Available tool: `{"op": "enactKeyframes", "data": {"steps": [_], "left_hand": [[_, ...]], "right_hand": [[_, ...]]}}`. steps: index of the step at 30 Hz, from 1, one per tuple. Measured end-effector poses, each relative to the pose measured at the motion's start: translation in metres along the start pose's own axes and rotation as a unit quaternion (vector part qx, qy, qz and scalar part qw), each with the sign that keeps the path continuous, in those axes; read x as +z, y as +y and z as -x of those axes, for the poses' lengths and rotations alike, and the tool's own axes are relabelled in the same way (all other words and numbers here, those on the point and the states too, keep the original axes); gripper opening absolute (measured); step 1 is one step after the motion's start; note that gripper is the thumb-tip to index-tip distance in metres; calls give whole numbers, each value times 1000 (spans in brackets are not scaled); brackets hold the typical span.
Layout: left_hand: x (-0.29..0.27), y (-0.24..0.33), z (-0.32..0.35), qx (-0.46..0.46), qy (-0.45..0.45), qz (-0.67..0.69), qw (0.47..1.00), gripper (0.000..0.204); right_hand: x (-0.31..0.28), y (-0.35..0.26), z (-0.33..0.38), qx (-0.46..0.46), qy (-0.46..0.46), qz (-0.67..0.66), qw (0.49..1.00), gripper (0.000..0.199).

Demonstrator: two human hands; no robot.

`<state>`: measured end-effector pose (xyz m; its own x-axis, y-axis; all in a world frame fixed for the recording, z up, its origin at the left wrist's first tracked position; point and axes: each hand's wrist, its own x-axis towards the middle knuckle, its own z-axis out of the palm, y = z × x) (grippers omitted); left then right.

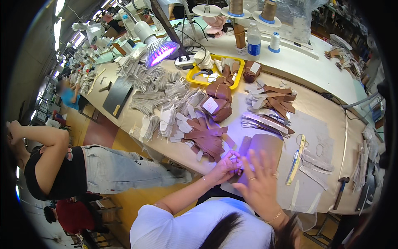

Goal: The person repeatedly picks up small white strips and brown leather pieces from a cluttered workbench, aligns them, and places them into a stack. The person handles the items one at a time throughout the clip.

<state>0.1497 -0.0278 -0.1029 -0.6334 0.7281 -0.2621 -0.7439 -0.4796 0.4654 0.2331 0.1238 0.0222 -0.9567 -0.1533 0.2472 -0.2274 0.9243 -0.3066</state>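
brown strips point(207, 139) crowding left hand point(226, 167), room over grey sheet point(316, 124) rightward

A white, short-sleeved top point(174, 228), with strands of dark hair point(222, 232) hanging over it; a thin bracelet point(204, 179) circles the left wrist, a second bracelet point(274, 216) (apparently gold-toned) the right.

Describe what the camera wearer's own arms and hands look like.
The left hand and right hand wear no gloves. A thin bracelet circles the left wrist, a second bracelet the right. A short white sleeve covers the left upper arm.
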Motion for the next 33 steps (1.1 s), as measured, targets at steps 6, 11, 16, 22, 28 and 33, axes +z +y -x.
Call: {"op": "enactKeyframes", "data": {"steps": [6,11,16,22,28,33], "left_hand": [[-10,-5,-3,-10,-5,-21,1000,41],[-11,-11,-3,-12,19,-3,1000,44],[-19,-10,-6,-31,11,23,999,46],[-15,-6,-4,-37,14,2,999,45],[9,20,-7,-28,-46,-164,985,28],[38,45,-31,2,-127,-288,949,22]], "right_hand": [[31,4,10,22,-32,-8,999,74],[26,33,48,66,-50,-163,983,77],[71,42,90,143,69,-416,895,84],[100,55,112,233,90,-626,739,83],[73,78,111,353,132,-761,528,69],[44,94,94,340,180,-804,452,49]]}}
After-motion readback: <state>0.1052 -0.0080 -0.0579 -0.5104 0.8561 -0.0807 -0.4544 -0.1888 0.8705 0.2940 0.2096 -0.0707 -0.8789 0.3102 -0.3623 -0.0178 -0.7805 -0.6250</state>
